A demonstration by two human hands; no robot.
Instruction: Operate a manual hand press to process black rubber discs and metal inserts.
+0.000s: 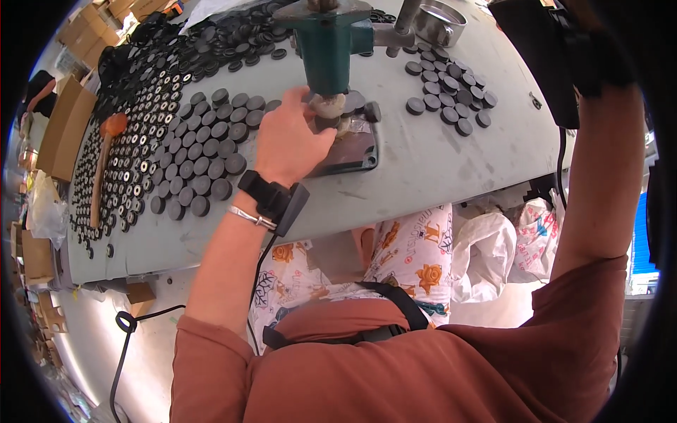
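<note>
At the table's middle, my left hand reaches under a green bench press. Its thumb and fingers close around a dark round cap, partly hidden by the hand, just below the press's pale rounded tip. The press stands on a dark base plate, with a small dark piece at its right edge. My right forearm is raised at the far right. A black wrist device and the picture's edge hide most of the right hand, so its fingers do not show.
Dark caps crowd the table left of the press, beside rows of ring-centred pieces. An orange-headed mallet lies there. More caps and a metal pot are at the right. White sacks sit below.
</note>
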